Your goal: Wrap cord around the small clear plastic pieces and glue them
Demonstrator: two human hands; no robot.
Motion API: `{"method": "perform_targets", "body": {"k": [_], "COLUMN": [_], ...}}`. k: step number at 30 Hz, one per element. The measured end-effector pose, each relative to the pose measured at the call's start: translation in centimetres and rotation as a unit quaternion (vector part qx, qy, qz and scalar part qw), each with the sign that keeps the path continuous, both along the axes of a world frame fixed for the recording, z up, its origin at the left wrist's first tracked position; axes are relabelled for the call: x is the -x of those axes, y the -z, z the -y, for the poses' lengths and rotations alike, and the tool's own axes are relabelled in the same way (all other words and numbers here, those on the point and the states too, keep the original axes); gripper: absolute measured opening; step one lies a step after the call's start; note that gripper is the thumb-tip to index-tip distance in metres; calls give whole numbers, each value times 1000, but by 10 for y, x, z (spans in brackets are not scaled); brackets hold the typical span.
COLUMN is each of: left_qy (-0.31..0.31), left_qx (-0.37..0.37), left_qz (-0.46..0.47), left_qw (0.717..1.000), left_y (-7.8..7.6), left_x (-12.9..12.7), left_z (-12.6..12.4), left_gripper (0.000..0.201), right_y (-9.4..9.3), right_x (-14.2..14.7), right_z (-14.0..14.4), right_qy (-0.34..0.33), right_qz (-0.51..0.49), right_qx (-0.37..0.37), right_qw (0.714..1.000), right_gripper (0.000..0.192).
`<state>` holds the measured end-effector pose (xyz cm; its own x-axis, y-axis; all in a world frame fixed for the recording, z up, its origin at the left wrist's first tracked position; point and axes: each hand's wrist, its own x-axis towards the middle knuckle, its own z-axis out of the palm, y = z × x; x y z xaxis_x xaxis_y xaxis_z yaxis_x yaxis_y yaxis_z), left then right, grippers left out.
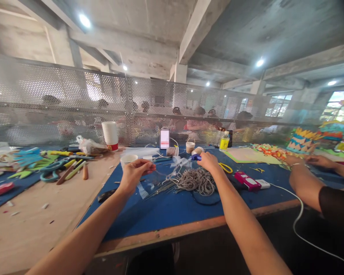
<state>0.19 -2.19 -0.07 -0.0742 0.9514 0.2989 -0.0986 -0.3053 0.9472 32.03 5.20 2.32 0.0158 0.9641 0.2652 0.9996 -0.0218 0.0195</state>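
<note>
My left hand (136, 173) is raised over the blue mat, its thumb and fingertips pinched together. Whatever they hold, if anything, is too fine to make out. Further right, my right hand (208, 162) has its fingers closed on a small blue-purple object (196, 157), whose kind I cannot tell. Just below that hand lies a tangled pile of grey-brown cord (195, 181). Clear plastic wrapping (181, 164) sits between the two hands. A white paper cup (129, 159) stands directly behind my left hand. Yellow-handled scissors (226, 168) rest beside my right forearm.
A lit phone (164, 138) leans upright at the back near a cord spool (172, 151). Stacked cups (110, 135) and tools stand left. A yellow-labelled bottle (224, 141) and magenta device (247, 181) with a white cable are right. Another person's arm (305, 183) reaches in there.
</note>
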Motion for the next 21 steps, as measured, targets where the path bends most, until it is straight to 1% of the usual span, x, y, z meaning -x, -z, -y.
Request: {"method": "perform_targets", "body": {"k": [2, 6, 10, 13, 18, 19, 21], "left_qy": [-12, -23, -28, -34, -31, -32, -35], "left_qx": [-5, -3, 4, 8, 9, 9, 9], "left_qz": [10, 20, 24, 27, 42, 47, 55], "left_qw": [1000, 1000, 999, 999, 999, 998, 998], "left_y": [-1, -3, -3, -4, -6, -6, -6], "left_x": [1, 0, 1, 2, 2, 2, 2], "left_z": [0, 1, 1, 0, 1, 1, 1], "left_gripper": [35, 33, 32, 33, 34, 34, 34], "right_y": [-5, -11, -13, -12, -8, -8, -9], "right_x": [0, 3, 6, 2, -2, -2, 0], "right_z": [3, 9, 10, 7, 0, -1, -1], "right_qy": [2, 27, 54, 70, 60, 55, 46], "right_qz": [-10, -16, -9, -27, -116, -131, -136], "right_qx": [-38, -125, -191, -227, -253, -269, -322], "right_qw": [999, 992, 980, 971, 959, 953, 936], "right_gripper": [34, 32, 26, 26, 33, 33, 33]}}
